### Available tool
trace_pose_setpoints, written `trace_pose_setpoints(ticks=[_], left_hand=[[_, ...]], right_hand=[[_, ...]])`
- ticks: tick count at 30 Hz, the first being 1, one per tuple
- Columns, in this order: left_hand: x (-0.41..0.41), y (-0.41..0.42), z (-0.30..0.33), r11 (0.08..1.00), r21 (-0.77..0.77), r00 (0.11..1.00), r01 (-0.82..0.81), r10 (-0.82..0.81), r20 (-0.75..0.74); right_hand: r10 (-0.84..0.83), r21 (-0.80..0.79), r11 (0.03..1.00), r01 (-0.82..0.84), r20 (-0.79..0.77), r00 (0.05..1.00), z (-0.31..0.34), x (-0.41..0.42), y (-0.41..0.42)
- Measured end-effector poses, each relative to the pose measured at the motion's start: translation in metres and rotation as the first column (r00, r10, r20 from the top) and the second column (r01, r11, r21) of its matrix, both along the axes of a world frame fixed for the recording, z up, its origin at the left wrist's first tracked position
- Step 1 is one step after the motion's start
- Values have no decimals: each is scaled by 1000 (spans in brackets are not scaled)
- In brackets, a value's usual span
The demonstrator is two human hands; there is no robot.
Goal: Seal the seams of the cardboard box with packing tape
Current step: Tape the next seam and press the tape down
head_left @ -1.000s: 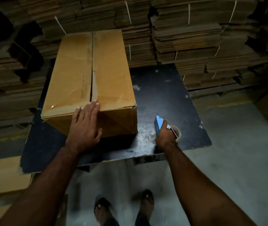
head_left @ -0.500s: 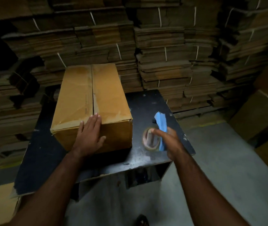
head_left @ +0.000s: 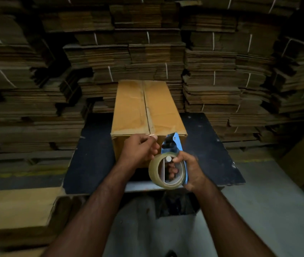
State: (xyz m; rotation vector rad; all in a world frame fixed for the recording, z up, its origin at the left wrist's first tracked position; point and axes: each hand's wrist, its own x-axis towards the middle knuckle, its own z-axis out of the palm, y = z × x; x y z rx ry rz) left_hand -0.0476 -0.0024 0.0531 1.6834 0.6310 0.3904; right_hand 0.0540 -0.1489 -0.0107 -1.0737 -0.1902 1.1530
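A brown cardboard box (head_left: pixel 148 108) stands lengthwise on the dark table (head_left: pixel 208 145), its two top flaps meeting in a seam down the middle. My right hand (head_left: pixel 188 169) grips a blue tape dispenser (head_left: pixel 172 145) carrying a roll of clear packing tape (head_left: pixel 154 171), held in front of the box's near end. My left hand (head_left: pixel 141 148) is off the box and pinches the shiny free end of the tape near the box's near top edge. Both hands hide part of the box's front face.
Tied bundles of flattened cardboard (head_left: pixel 147 52) are stacked high behind and on both sides of the table. A flat cardboard sheet (head_left: pixel 17 206) lies low at the left. Grey concrete floor (head_left: pixel 258 210) spreads to the right, with another box (head_left: pixel 303 158) at the right edge.
My right hand lifted the dispenser off the table and brought it left to the box's near end. My left hand left the box top and took the tape end. The view tilted up.
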Motion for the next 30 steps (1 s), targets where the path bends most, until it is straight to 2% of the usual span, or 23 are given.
trace_pose_setpoints(ticks=[4, 7, 10, 13, 18, 23, 30], left_hand=[[-21, 12, 3, 996, -92, 993, -19, 8, -120], [-36, 23, 2, 985, -170, 977, -40, 4, -211], [-43, 32, 3, 978, -205, 965, -48, -8, -264], [-45, 35, 1, 976, -207, 957, -60, -3, -289], [-43, 39, -4, 976, -219, 955, -14, -52, -291], [-39, 39, -10, 944, -328, 965, 28, -111, -238], [-20, 43, -8, 943, -332, 974, -4, -72, -217]], right_hand=[[-6, -104, 994, 21, 140, 990, -1, -31, 14], [-12, -99, 994, 41, 280, 960, 7, -47, 21], [59, -143, 990, 1, 408, 911, 11, -53, 28], [147, -239, 971, -21, 524, 839, 12, -55, 33], [242, -391, 920, 35, 635, 734, 18, -54, 30], [236, -406, 907, 114, 712, 662, 22, -47, 24], [327, -426, 883, 198, 860, 393, 35, -32, 17]])
